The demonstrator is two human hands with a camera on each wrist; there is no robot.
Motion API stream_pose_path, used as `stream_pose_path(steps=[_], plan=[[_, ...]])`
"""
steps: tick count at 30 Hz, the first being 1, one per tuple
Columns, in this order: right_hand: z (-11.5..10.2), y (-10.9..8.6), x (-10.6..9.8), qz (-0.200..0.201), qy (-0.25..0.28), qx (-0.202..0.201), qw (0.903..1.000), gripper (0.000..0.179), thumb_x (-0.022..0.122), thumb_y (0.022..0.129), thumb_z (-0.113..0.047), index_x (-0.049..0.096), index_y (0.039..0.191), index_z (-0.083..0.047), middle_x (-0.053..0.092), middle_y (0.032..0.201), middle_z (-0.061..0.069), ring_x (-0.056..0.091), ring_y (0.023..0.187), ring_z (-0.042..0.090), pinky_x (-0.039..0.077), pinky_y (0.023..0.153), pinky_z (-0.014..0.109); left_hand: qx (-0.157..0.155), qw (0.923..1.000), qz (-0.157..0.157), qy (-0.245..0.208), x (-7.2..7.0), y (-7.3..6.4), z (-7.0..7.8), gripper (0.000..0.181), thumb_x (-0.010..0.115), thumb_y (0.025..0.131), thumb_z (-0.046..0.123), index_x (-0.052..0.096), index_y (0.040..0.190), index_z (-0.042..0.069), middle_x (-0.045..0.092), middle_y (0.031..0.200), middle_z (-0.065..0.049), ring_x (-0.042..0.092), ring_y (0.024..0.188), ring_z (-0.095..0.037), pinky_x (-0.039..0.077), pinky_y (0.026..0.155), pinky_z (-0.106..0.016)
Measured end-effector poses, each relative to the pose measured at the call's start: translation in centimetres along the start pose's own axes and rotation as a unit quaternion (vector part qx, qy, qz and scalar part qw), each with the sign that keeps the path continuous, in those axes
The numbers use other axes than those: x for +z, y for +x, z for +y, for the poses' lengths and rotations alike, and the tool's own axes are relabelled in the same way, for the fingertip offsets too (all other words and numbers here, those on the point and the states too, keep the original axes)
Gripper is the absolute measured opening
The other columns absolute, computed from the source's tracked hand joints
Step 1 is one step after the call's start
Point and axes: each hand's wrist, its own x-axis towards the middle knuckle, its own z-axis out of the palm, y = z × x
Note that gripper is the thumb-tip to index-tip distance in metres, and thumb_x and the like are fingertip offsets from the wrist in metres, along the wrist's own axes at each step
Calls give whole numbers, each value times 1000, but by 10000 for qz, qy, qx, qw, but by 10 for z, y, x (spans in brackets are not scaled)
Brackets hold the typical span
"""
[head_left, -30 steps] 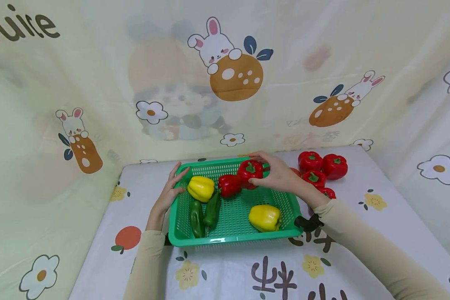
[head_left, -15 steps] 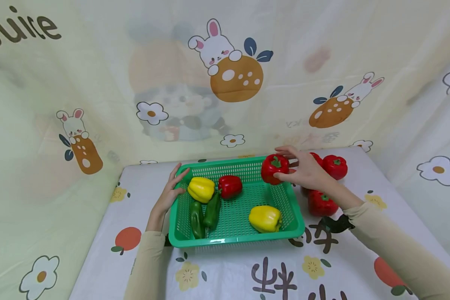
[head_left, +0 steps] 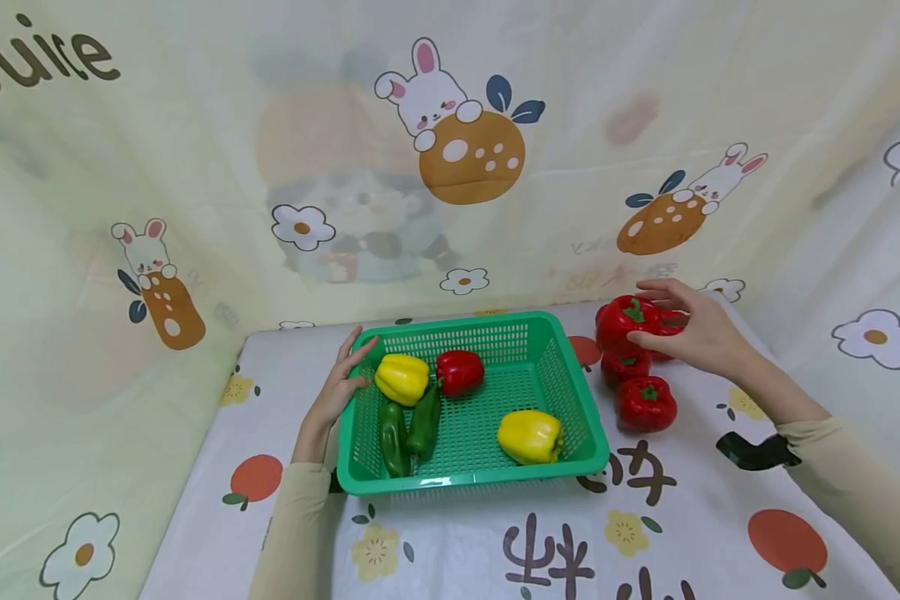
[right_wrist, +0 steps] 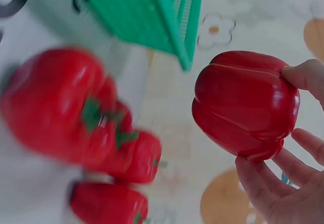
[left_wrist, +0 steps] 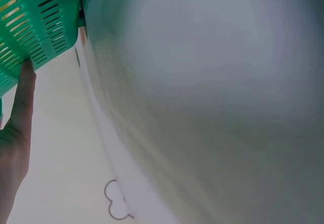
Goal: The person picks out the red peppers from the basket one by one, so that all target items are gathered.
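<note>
My right hand (head_left: 701, 332) holds a red bell pepper (head_left: 624, 322) between thumb and fingers, to the right of the green plastic basket (head_left: 487, 477). In the right wrist view this bell pepper (right_wrist: 245, 105) appears above the table, its stem hidden. My left hand (head_left: 333, 396) grips the basket's left wall, thumb inside, with a finger (left_wrist: 24, 95) against the outer mesh in the left wrist view. Inside the basket lie a yellow bell pepper (head_left: 402, 379), another yellow bell pepper (head_left: 530, 437), a red bell pepper (head_left: 460, 372) and two green peppers (head_left: 394, 439).
Several red bell peppers (head_left: 647, 405) cluster on the table right of the basket, partly behind the held one. A patterned white cloth (head_left: 420, 550) covers the table. Cream curtains (head_left: 210, 108) rise along the back and sides.
My right hand has carried the red bell pepper out of the basket, rightward over the rim, to the cluster of red bell peppers. The left hand and the basket have stayed in place.
</note>
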Motion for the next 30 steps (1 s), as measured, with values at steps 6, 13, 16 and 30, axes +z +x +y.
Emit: stream_pose_path(steps=[6,13,16,30], plan=[[28,-17,-24,142,-109,221,9996,74,79,81,-15,42,144,-3,49,137,29,50,115,47,40,69,5,-1,10000,12,67,-1,2,1,68,49,81,-15,36,147,-8,0,163,-21,-5,149,-40,4,110,-69],[53,-28,-33,124,-108,454,9988,76,79,82,-16,39,146,-3,48,136,30,48,114,49,42,65,8,23,10000,45,59,-4,0,1,67,49,82,-15,37,148,-7,0,163,-20,-6,149,-39,4,110,-69],[61,-31,-32,74,-131,535,9985,77,80,81,-17,39,145,-3,47,137,31,47,115,51,43,64,10,30,10000,43,82,-3,-1,0,67,49,82,-14,36,148,-7,0,164,-19,-6,149,-39,5,110,-70],[97,-41,-17,-137,-297,776,9964,79,83,78,-20,40,141,3,47,135,34,47,115,54,49,62,18,-66,9999,-4,99,1,0,1,69,49,81,-14,36,148,-7,-1,163,-21,-6,148,-40,4,109,-71]])
